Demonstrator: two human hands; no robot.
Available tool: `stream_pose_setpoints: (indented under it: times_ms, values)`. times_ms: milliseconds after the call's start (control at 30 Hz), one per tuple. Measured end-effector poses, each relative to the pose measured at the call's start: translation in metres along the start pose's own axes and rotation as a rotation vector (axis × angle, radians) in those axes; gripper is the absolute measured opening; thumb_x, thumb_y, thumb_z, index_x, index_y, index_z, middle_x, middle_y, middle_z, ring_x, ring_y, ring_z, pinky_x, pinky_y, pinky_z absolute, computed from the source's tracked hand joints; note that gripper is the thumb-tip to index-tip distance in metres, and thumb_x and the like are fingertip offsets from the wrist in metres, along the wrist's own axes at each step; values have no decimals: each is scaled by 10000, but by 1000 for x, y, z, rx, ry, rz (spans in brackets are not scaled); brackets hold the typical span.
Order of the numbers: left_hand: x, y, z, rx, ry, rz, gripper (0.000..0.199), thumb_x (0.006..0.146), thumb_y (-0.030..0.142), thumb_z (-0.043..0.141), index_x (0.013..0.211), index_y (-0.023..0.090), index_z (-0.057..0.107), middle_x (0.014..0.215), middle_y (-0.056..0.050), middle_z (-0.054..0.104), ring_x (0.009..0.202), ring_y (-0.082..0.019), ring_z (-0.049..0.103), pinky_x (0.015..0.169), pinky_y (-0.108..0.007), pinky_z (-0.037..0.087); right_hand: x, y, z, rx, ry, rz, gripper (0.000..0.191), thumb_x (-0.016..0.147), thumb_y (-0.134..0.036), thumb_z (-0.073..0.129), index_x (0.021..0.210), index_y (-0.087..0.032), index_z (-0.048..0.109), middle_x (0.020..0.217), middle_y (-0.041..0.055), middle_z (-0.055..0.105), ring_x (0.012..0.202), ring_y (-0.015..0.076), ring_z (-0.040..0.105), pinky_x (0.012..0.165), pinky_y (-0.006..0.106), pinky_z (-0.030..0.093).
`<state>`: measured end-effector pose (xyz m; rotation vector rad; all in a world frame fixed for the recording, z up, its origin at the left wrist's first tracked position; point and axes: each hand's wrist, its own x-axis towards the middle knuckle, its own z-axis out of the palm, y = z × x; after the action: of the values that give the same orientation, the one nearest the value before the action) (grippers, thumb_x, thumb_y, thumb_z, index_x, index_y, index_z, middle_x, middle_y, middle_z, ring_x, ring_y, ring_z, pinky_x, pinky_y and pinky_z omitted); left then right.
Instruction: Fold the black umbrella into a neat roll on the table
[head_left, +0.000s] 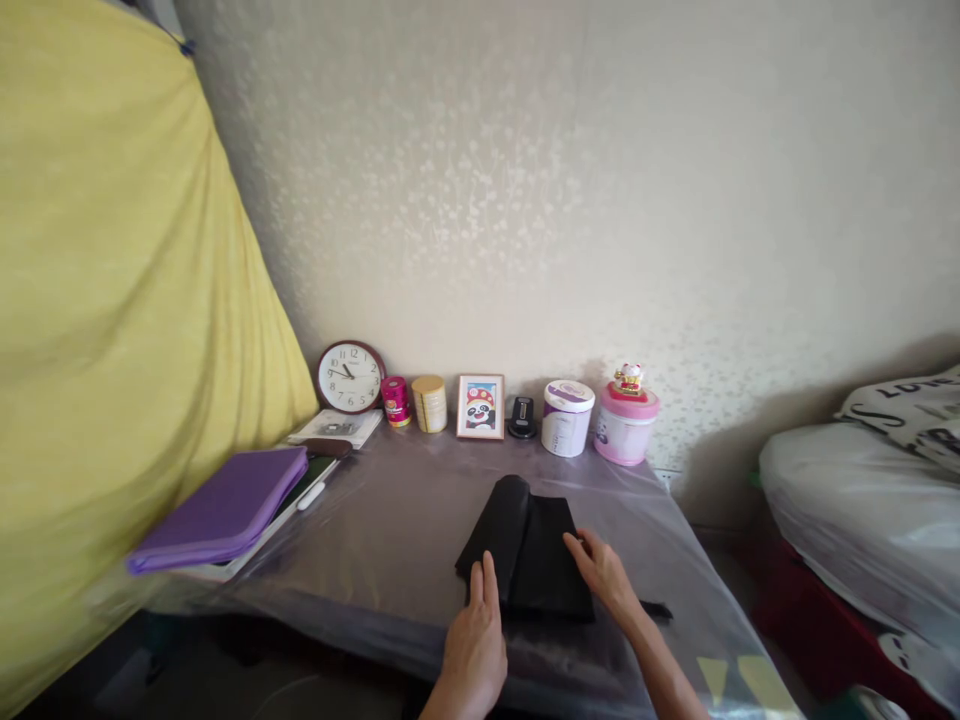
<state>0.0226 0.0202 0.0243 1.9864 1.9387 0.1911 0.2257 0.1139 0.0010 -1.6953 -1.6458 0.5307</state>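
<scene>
A black folded cloth-like item (551, 555) lies near the front of the table, its left part folded over into a raised, rounded flap. I cannot tell exactly what kind of thing it is. My left hand (476, 640) rests at its near left edge, fingers stretched out and touching the flap. At the right edge, my right hand (600, 572) has its fingers bent around the black material, closed on it; the thumb is mostly hidden. A short black strap-like piece (656, 609) sticks out beyond my right wrist.
Along the wall stand a clock (350, 377), a pink tin (396, 402), a yellow container (430, 404), a panda picture frame (481, 407), a black device (522, 418) and two tubs, one topped by a cat figurine (629, 378). A purple folder (225, 505) lies left, beside a yellow curtain (135, 300).
</scene>
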Motion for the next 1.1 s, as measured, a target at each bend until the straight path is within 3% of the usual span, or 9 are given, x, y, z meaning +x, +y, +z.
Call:
stream_pose_setpoints:
  times_ms: [133,300,600,867,1100]
  values:
    - [1,-2,5,-3,14,8,834,643,-32,331,1360,105,-74,1444,-181,91,982,-208,576,783,-272,450,-8,-10,1,26,-9,18,320,744,-457,457,825,-192,617,734,62,664,726,241,620,638,302,436]
    - [1,-2,5,16,17,-1,829,646,-30,328,1366,112,-58,1438,-188,124,970,-209,582,781,-276,449,1,-35,4,167,-50,-58,312,745,-406,463,895,-176,610,781,53,660,742,221,598,658,295,444]
    - [2,0,5,15,14,-8,841,623,-33,378,1372,76,13,1426,-208,162,1009,-229,560,813,-282,444,29,-94,49,264,-116,-106,275,743,-377,501,875,-168,622,692,22,626,671,176,564,579,256,433]
    - [6,-7,7,-8,4,-4,717,661,-25,369,1353,65,204,1425,-195,180,1072,-227,519,882,-272,396,34,-101,81,157,-216,-58,269,737,-307,536,955,-168,611,798,36,657,779,180,595,656,256,437]
    - [-4,-12,2,-20,29,9,633,760,78,347,1361,48,150,1432,-179,169,1193,-219,412,928,-256,361,37,-101,84,50,-295,-20,356,710,-297,563,1032,-144,570,947,110,661,916,223,599,742,288,426]
